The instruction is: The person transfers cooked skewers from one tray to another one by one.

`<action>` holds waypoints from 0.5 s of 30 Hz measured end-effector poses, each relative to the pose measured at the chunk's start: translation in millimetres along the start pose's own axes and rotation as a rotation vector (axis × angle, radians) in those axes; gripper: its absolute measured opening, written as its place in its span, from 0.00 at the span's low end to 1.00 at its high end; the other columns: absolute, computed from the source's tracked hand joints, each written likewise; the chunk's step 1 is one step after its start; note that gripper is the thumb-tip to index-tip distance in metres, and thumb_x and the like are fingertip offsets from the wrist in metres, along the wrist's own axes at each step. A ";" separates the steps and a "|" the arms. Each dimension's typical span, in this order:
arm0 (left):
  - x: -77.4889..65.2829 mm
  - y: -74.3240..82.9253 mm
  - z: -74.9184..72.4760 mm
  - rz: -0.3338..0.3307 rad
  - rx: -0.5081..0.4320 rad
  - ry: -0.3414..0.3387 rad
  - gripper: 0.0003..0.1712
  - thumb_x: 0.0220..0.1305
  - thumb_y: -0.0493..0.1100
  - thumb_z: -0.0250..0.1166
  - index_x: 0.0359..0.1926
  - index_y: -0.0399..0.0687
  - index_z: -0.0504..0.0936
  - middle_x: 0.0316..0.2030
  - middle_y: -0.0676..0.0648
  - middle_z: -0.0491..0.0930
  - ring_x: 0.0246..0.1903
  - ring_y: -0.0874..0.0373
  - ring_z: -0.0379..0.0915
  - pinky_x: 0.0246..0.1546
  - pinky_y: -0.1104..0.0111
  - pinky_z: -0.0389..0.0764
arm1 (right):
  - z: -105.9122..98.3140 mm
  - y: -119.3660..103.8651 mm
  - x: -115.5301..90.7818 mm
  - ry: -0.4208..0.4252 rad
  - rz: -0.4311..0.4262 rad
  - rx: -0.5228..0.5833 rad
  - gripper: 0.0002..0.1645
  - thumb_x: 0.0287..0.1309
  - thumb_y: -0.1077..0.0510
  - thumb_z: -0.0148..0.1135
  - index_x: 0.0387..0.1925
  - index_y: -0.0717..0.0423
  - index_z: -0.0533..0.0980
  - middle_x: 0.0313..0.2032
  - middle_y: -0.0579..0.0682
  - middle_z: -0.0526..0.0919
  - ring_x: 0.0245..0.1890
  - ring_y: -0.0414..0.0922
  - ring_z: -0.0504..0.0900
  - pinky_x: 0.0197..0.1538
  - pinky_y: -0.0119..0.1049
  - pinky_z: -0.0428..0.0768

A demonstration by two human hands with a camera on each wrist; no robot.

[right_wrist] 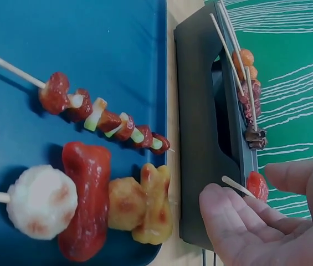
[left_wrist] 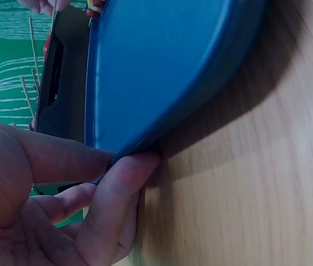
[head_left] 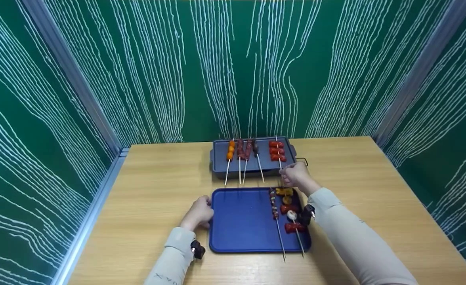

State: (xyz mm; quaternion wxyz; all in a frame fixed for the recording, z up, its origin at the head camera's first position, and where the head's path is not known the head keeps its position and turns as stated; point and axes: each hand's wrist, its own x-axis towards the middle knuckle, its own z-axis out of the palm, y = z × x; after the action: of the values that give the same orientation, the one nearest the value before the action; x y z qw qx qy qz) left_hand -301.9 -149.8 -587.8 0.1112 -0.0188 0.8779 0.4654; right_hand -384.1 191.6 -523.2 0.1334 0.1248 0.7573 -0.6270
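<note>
My left hand (head_left: 198, 213) pinches the left rim of a blue tray (head_left: 241, 221), thumb and fingers on the edge in the left wrist view. My right hand (head_left: 296, 174) is at the front right of a dark grill (head_left: 217, 162). Its fingertips are beside the stick of a red sausage skewer (head_left: 277, 151) lying on the grill. In the right wrist view, the thumb stands apart from the extended fingers (right_wrist: 217, 208), near the stick's end. A thin meat-and-vegetable skewer (head_left: 274, 204) and a thicker mixed skewer (head_left: 292, 215) lie on the tray's right side.
On the grill's left half lie an orange ball skewer (head_left: 230, 150), two dark red meat skewers (head_left: 240, 149) and a dark brown skewer (head_left: 255, 147), sticks overhanging the front. A wire handle (head_left: 303, 160) sticks out at right. A green patterned wall (head_left: 197, 79) rises behind the wooden table (head_left: 157, 178).
</note>
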 end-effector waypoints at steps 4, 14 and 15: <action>-0.2 0.1 0.7 0.000 0.012 0.005 0.19 0.59 0.26 0.50 0.51 0.30 0.78 0.42 0.35 0.81 0.23 0.50 0.81 0.15 0.63 0.88 | 1.5 1.4 0.5 -0.027 0.038 0.052 0.03 0.74 0.68 0.55 0.44 0.66 0.71 0.19 0.45 0.76 0.18 0.37 0.78 0.29 0.31 0.87; -0.1 0.2 0.9 -0.015 0.000 0.008 0.19 0.60 0.26 0.51 0.50 0.32 0.78 0.41 0.37 0.80 0.28 0.48 0.82 0.16 0.64 0.88 | 1.1 6.4 9.5 -0.084 0.111 0.218 0.06 0.74 0.70 0.51 0.48 0.64 0.64 0.24 0.54 0.84 0.23 0.45 0.87 0.34 0.35 0.92; 0.5 -0.2 1.1 -0.020 -0.001 0.008 0.18 0.60 0.26 0.51 0.50 0.32 0.78 0.41 0.37 0.80 0.27 0.49 0.82 0.15 0.64 0.88 | 1.1 6.8 10.7 -0.089 0.118 0.234 0.06 0.74 0.71 0.50 0.47 0.64 0.64 0.24 0.55 0.84 0.23 0.45 0.87 0.34 0.35 0.93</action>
State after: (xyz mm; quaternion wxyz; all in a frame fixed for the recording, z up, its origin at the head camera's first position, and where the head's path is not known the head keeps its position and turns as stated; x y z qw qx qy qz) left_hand -302.1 -148.9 -588.6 0.1123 -0.0298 0.8778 0.4647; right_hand -391.7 192.1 -533.5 0.1880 0.1557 0.6636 -0.7071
